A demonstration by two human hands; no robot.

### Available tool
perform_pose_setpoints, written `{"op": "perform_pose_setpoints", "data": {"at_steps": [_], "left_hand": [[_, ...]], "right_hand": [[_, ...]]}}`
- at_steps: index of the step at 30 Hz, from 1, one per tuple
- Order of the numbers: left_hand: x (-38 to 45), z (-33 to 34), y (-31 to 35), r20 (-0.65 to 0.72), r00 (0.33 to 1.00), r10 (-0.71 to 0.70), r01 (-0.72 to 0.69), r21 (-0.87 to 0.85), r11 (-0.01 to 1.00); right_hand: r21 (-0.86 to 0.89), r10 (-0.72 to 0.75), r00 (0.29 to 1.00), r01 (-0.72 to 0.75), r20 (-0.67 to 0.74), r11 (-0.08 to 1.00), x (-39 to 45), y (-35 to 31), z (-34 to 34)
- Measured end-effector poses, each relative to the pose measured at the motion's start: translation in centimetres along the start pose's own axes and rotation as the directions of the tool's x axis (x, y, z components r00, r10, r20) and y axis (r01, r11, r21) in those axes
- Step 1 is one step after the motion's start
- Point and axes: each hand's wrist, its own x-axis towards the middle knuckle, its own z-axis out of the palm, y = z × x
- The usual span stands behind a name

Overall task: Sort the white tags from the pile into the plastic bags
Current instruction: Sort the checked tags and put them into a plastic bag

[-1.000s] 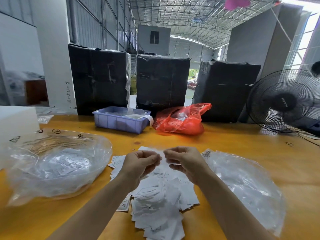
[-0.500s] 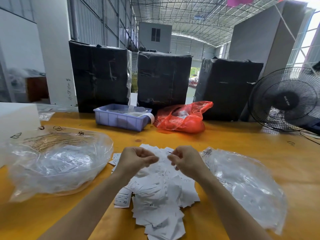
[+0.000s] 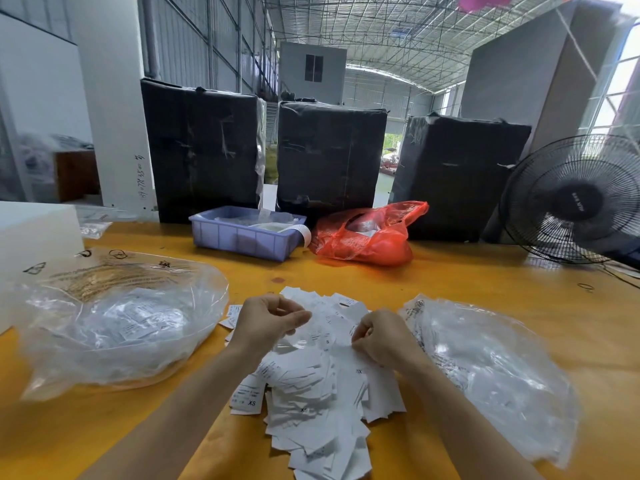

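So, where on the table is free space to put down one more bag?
Bare table lies between the red bag, the fan and the right clear bag. The near left corner is bare too. The middle, around the tag pile, is crowded.

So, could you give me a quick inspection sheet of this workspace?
Surface: yellow table, glossy.
Job's things: pile of white tags in the middle; clear plastic bag on the left and another clear bag on the right, both holding tags.
Clutter: blue tray, red bag, white box.
Hands: left hand and right hand curled over the pile, each pinching a tag.
Cables: fan cord.
Surroundings: three black-wrapped boxes, black fan, warehouse hall.
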Motion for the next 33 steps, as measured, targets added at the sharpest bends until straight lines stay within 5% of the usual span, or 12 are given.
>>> {"op": "perform_pose_setpoints", "data": {"at_steps": [5, 10, 16, 25, 28, 30, 33], "left_hand": [[-0.1, 0.0, 0.2, 0.009, 1.0, -0.01, 0.01, -0.034, 0.999], [-0.2, 0.2, 0.2, 0.026, 0.999, -0.042, 0.043, -0.052, 0.998], [-0.6, 0.4, 0.7, 0.074, 0.994, -0.083, 0.088, -0.071, 0.994], [-0.9, 0.7, 1.9, 0.171, 0.946, -0.273, 0.316, -0.323, 0.892], [-0.9, 0.6, 2.2, 0.21, 0.927, -0.31, 0.37, -0.38, 0.848], [-1.0, 0.6, 2.2, 0.228, 0.921, -0.315, 0.382, -0.377, 0.844], [-0.9, 0.6, 2.2, 0.184, 0.932, -0.311, 0.36, -0.4, 0.843]], "right_hand": [[0.125, 0.054, 0.98, -0.03, -0.192, 0.992, 0.4, 0.2, -0.7], [0.103, 0.085, 0.99, -0.074, -0.11, 0.992, 0.3, 0.2, -0.6], [0.658, 0.125, 0.99, -0.055, -0.06, 0.751, 0.1, -0.6, -1.3], [0.848, -0.142, 0.94, -0.207, 0.311, 0.487, -0.8, -2.1, -2.2], [0.819, -0.234, 0.941, -0.071, 0.243, 0.569, -1.1, -2.4, -2.3], [0.804, -0.171, 0.975, -0.014, 0.143, 0.595, -1.0, -2.5, -2.2], [0.868, -0.004, 0.99, -0.124, 0.143, 0.48, -0.7, -2.1, -2.4]]}}
